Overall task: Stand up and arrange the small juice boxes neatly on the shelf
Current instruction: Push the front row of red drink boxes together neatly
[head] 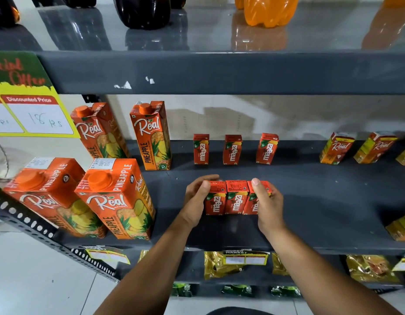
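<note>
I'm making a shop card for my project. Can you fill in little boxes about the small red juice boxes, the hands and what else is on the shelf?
front row: three small Maaza boxes standing upright, pressed side by side
left hand: holding the left end of the row
right hand: holding the right end of the row
back row: three more Maaza boxes upright, with gaps between them
shelf: dark grey
left neighbours: four tall pineapple cartons
right neighbours: small Real boxes

Both forearms showing bare up to frame edge, no sleeves. Left hand (195, 199) and right hand (268, 204) wearing nothing: no gloves, rings, watch or bands. Nails showing short.
</note>
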A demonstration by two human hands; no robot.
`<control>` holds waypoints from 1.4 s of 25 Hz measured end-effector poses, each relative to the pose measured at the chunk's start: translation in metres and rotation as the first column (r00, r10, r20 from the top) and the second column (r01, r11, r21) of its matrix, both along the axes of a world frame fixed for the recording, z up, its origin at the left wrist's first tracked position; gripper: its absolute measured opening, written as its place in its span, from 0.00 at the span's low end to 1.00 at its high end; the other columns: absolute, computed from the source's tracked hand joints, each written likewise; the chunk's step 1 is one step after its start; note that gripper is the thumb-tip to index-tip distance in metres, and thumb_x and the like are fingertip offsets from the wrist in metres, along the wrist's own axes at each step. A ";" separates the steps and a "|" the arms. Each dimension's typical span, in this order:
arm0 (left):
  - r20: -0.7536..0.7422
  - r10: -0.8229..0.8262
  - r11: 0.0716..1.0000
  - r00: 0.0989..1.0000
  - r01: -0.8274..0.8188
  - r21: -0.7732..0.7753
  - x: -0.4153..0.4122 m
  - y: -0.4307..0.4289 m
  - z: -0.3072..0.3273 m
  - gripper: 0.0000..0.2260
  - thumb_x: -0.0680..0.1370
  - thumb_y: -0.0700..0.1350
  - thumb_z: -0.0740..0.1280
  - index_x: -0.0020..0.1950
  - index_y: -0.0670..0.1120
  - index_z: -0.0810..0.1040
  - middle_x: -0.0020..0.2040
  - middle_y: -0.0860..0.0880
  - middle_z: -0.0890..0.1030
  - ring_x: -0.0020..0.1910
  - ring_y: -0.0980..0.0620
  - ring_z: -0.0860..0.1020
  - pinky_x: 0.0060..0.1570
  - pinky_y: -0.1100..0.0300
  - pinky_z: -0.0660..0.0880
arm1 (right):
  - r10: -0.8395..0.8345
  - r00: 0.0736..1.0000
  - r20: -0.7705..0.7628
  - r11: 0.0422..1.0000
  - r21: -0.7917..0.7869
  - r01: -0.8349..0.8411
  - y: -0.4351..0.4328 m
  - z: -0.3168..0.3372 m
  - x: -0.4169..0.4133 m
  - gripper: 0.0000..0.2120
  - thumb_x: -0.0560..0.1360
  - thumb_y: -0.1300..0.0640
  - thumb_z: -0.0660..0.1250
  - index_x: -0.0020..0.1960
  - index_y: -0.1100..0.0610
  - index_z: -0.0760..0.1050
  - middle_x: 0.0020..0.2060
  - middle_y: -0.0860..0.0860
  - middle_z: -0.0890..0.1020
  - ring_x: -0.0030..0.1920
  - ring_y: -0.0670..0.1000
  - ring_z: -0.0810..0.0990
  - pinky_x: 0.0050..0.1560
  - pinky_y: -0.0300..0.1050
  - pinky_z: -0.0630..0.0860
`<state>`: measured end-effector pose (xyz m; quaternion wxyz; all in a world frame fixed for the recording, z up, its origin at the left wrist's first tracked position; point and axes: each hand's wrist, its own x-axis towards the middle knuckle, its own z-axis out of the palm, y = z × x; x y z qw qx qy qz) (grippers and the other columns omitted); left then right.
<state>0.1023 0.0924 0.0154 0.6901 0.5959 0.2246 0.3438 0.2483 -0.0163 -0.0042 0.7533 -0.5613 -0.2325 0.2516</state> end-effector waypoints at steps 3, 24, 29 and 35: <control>-0.038 0.021 0.999 0.999 -0.022 -0.028 0.007 -0.001 -0.001 0.36 0.63 0.72 0.68 0.56 0.42 0.78 0.56 0.42 0.79 0.52 0.45 0.81 0.47 0.49 0.81 | -0.045 0.998 -0.035 0.999 0.014 0.045 0.000 0.000 0.000 0.12 0.69 0.42 0.72 0.36 0.50 0.79 0.33 0.49 0.84 0.38 0.52 0.85 0.36 0.45 0.80; -0.025 0.200 0.964 0.979 -0.201 -0.172 0.002 -0.043 0.002 0.10 0.77 0.49 0.64 0.37 0.53 0.79 0.32 0.60 0.83 0.35 0.59 0.83 0.31 0.66 0.77 | -0.017 0.997 0.071 0.995 -0.094 0.024 -0.024 -0.008 -0.020 0.15 0.67 0.36 0.70 0.38 0.48 0.80 0.35 0.51 0.85 0.39 0.52 0.86 0.35 0.42 0.79; -0.140 0.213 0.927 0.967 -0.245 -0.284 -0.006 -0.054 0.000 0.07 0.77 0.50 0.66 0.45 0.52 0.68 0.41 0.52 0.82 0.38 0.56 0.82 0.29 0.65 0.77 | 0.000 0.998 0.064 0.997 -0.076 0.004 -0.034 -0.008 -0.027 0.20 0.65 0.33 0.72 0.39 0.50 0.79 0.35 0.53 0.85 0.40 0.55 0.86 0.35 0.45 0.80; -0.146 0.179 0.953 0.973 -0.209 -0.218 -0.013 -0.059 0.005 0.08 0.77 0.50 0.65 0.42 0.50 0.68 0.34 0.54 0.84 0.34 0.57 0.82 0.26 0.68 0.75 | 0.021 0.999 0.045 0.996 -0.093 -0.017 -0.042 -0.004 -0.032 0.20 0.65 0.33 0.72 0.39 0.50 0.79 0.35 0.52 0.85 0.39 0.56 0.86 0.34 0.46 0.80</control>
